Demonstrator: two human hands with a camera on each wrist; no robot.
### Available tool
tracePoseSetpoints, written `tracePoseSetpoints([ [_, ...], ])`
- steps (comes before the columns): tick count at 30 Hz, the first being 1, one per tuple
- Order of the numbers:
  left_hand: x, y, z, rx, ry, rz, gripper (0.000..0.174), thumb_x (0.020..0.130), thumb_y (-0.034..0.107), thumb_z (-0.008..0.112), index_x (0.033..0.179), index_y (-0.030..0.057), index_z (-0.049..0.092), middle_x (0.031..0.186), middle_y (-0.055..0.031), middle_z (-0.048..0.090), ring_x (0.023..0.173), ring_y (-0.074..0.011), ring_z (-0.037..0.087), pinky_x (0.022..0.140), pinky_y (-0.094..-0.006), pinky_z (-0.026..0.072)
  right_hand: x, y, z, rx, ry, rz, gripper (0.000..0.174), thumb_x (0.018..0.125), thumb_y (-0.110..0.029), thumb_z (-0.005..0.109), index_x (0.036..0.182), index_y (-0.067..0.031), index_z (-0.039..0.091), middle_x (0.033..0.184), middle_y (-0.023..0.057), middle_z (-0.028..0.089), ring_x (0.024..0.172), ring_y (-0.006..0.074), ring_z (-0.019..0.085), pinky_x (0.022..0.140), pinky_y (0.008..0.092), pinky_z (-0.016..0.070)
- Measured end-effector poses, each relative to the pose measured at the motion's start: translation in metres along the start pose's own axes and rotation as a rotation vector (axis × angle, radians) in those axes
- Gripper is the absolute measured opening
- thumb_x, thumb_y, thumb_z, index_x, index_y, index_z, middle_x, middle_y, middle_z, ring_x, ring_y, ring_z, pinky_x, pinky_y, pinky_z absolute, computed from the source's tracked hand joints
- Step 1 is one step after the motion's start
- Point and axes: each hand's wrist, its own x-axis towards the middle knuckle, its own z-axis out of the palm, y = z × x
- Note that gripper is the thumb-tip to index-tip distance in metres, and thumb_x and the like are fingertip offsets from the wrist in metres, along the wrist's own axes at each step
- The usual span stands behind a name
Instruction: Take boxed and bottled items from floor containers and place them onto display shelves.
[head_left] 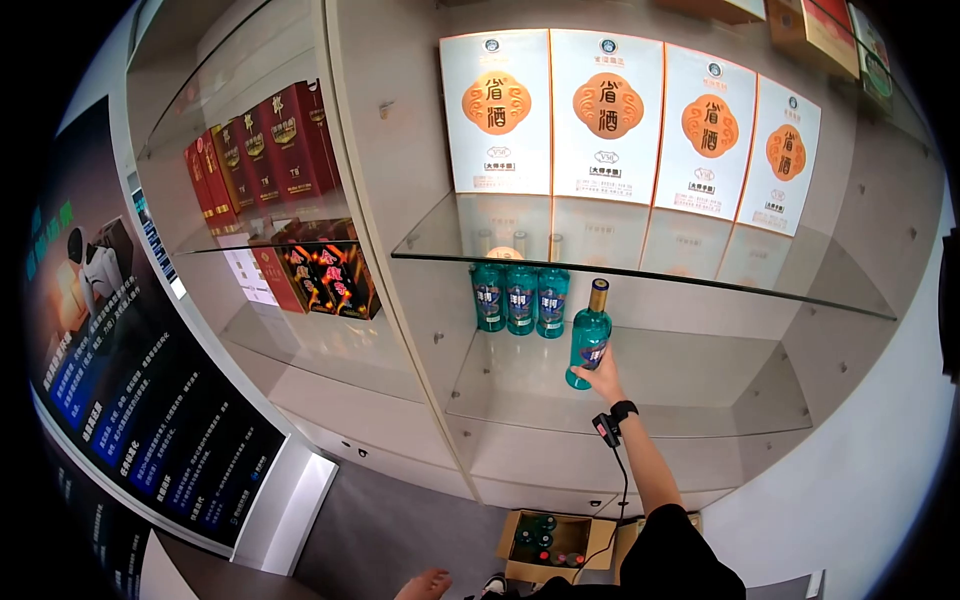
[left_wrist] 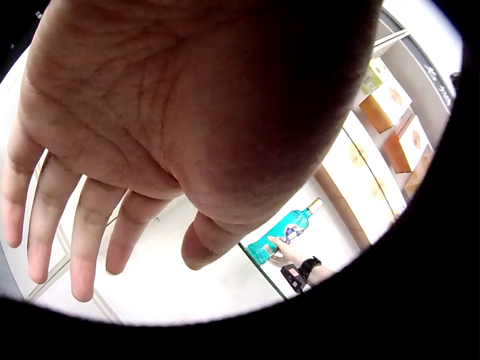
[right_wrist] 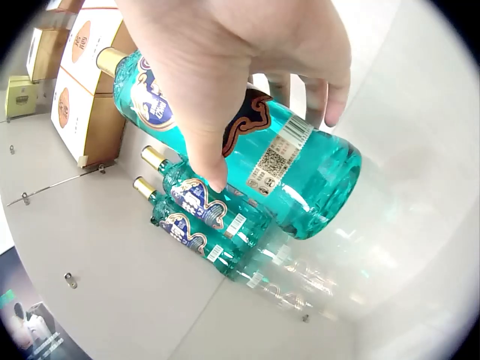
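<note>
In the head view my right hand [head_left: 603,378] grips a teal glass bottle [head_left: 590,345] with a gold cap, fingers and thumb round its lower body. The bottle stands nearly upright over the lower glass shelf [head_left: 640,375]. The right wrist view shows the thumb across the front of this bottle [right_wrist: 319,180], near a label with a square code. To its left, three matching bottles [head_left: 520,300] stand in a row on that shelf. Low in the head view is my left hand [head_left: 427,584], holding nothing; its fingers extend, spread apart, in the left wrist view.
Above the bottles runs a glass shelf edge [head_left: 640,272], with several white boxes [head_left: 605,115] on that shelf. An open carton [head_left: 510,545] of bottles sits on the floor. Red boxes [head_left: 285,140] fill the left cabinet, beside a dark printed panel [head_left: 140,380]. A cable [head_left: 624,480] hangs from the right wrist.
</note>
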Motion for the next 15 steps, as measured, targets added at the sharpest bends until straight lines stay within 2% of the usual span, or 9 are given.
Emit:
tracePoseSetpoints([
  [5, 0.003, 0.009, -0.001, -0.075, -0.015, -0.055, 0.041, 0.086, 0.034, 0.051, 0.114, 0.0047, 0.053, 0.102, -0.0149, 0.061, 0.097, -0.0262, 0.059, 0.084, -0.0332, 0.0446, 0.025, 0.017, 0.006, -0.04, 0.025, 0.03, 0.072, 0.055, -0.017, 0.079, 0.112, -0.002, 0.038, 0.106, 0.0154, 0.053, 0.098, 0.0271, 0.054, 0.084, 0.0366, 0.0437],
  [8, 0.006, -0.002, 0.006, 0.02, 0.032, -0.023, 0.04, 0.086, 0.033, 0.05, 0.112, 0.0027, 0.054, 0.098, -0.0147, 0.063, 0.093, -0.0252, 0.06, 0.082, -0.0324, 0.0453, 0.039, 0.03, 0.01, -0.085, 0.046, 0.04, 0.073, 0.054, -0.017, 0.079, 0.113, -0.0014, 0.038, 0.106, 0.0158, 0.053, 0.097, 0.0272, 0.055, 0.084, 0.037, 0.0438],
  [10, 0.009, -0.028, 0.021, 0.076, 0.182, 0.183, 0.03, 0.086, 0.026, 0.05, 0.107, 0.0047, 0.051, 0.099, -0.0219, 0.059, 0.091, -0.0403, 0.055, 0.076, -0.043, 0.0432, 0.048, 0.03, 0.012, -0.074, 0.037, 0.086, 0.073, 0.054, -0.017, 0.079, 0.113, -0.0013, 0.038, 0.106, 0.0161, 0.053, 0.098, 0.0277, 0.054, 0.084, 0.0369, 0.0435],
  [13, 0.011, -0.038, 0.026, 0.039, 0.225, 0.259, 0.03, 0.086, 0.026, 0.05, 0.107, 0.0044, 0.051, 0.093, -0.0234, 0.059, 0.085, -0.0412, 0.056, 0.072, -0.0443, 0.0441, 0.063, 0.051, 0.016, -0.059, 0.018, 0.139, 0.075, 0.054, -0.017, 0.08, 0.113, -0.0009, 0.037, 0.107, 0.0168, 0.052, 0.099, 0.0292, 0.053, 0.085, 0.0368, 0.0429],
  [15, 0.011, -0.039, 0.029, 0.07, 0.236, 0.217, 0.029, 0.086, 0.025, 0.05, 0.107, 0.0044, 0.051, 0.093, -0.0233, 0.059, 0.084, -0.041, 0.056, 0.072, -0.0447, 0.0438, 0.073, 0.069, 0.02, -0.052, 0.009, 0.145, 0.075, 0.054, -0.017, 0.08, 0.114, -0.0008, 0.037, 0.108, 0.0173, 0.052, 0.1, 0.0301, 0.053, 0.086, 0.0368, 0.0425],
])
